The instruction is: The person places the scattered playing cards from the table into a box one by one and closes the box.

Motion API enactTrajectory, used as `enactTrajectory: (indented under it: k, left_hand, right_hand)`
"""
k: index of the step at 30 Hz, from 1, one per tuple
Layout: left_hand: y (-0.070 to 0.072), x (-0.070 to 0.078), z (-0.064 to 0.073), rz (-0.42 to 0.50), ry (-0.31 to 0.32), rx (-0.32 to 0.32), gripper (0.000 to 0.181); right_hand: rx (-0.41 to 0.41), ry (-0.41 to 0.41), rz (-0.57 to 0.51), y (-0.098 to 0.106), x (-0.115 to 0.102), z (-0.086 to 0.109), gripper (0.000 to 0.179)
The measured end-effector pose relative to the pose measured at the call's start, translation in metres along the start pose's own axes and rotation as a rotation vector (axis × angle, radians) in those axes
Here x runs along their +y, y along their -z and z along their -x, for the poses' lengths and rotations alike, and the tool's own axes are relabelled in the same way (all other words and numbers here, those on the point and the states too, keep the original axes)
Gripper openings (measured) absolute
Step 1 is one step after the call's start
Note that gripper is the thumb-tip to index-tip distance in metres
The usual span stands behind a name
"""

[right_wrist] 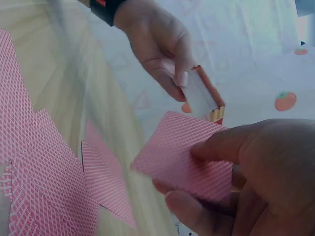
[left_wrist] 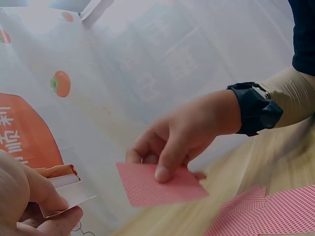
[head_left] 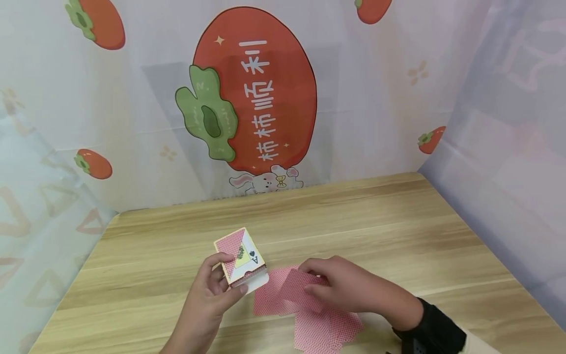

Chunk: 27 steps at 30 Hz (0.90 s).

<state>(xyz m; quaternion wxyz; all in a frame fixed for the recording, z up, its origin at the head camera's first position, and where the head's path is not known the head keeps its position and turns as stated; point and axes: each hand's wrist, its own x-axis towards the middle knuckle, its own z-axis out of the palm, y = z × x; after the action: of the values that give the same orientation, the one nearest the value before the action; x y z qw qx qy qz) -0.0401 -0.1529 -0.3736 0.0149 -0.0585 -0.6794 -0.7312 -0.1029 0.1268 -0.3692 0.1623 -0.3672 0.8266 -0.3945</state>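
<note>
Partway along: box open, one hand on a card, other cards loose on the surface

The card box is in the left hand, held above the surface and tilted, with its mouth toward the person's side. Thumb and fingers are clamped on it. Its white flap is folded out, so opening the box counts as done.

The right hand pinches a red-patterned card between thumb and fingers. The wrist views show it lifted off the surface, near the box but apart from it; whether it is a single card or a few together cannot be told.

Beneath and beside that hand, loose cards lie on the surface with their patterned backs up, overlapping in an uneven spread. They have not been squared into a stack, and the box has not been closed.

The work looks like passing cards between box and surface, and it seems well short of finished. Which way they are going is unclear from this moment alone. How many the box contains is also unclear, since its inside shows too little. If the cards belong inside, gathering the spread, filling the box and tucking the flap are all left to do.
</note>
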Motion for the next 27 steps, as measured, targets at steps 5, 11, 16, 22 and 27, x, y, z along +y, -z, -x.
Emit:
enactTrajectory:
  k: [5,11,16,22,27]
  left_hand:
    - [-0.006,-0.004,-0.003,0.02,0.014,-0.02,0.065]
    - [-0.011,-0.006,-0.004,0.038,0.034,-0.034,0.069]
    - [-0.015,-0.007,-0.004,0.037,0.066,-0.036,0.069]
    - [-0.017,-0.007,-0.003,0.039,0.082,-0.044,0.068]
    - [-0.018,-0.006,-0.003,0.044,0.089,-0.044,0.067]
  right_hand:
    - [-0.008,-0.052,-0.213,0.003,-0.002,0.016,0.014]
    - [-0.049,-0.087,-0.52,-0.004,-0.007,0.024,0.016]
    - [-0.117,-0.091,-0.743,-0.018,-0.011,0.023,0.017]
    - [-0.154,-0.114,-0.818,-0.028,-0.018,0.019,0.02]
    - [-0.162,-0.12,-0.819,-0.03,-0.023,0.013,0.022]
